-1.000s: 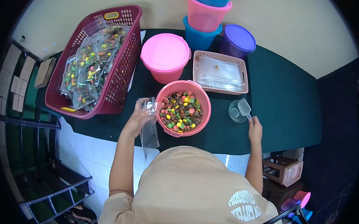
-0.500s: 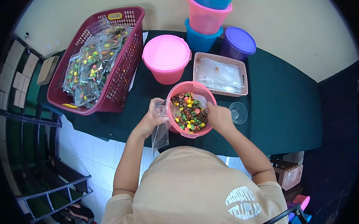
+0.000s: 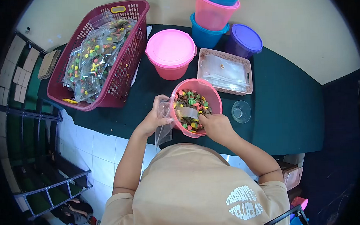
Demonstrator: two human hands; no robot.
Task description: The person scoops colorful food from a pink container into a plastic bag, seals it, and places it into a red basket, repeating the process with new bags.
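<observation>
A pink bucket (image 3: 212, 94) stands at the table's front edge, holding brown, yellow, green and pink button-shaped candies (image 3: 192, 99). My left hand (image 3: 153, 120) pinches a clear plastic bag (image 3: 163, 131) against the outside of the bucket's left rim; the bag hangs down below the hand. Inside the bucket, my right hand (image 3: 217, 127) grips a translucent scoop (image 3: 186, 112) by its handle end. The scoop lies over the candies and points left toward the bag. Its exact load is hard to make out.
A maroon basket (image 3: 119, 85) with filled candy bags stands at left. Behind the bucket are a lidded pink tub (image 3: 170, 49), a tray (image 3: 225, 90) of flat clear bags, stacked tubs (image 3: 211, 30) and a purple tub (image 3: 245, 40). A clear cup (image 3: 241, 111) sits right of the bucket.
My right hand has moved left and down inside the bucket, bringing the scoop from the right wall to the middle of the candies. My left hand keeps the bag at the rim.
</observation>
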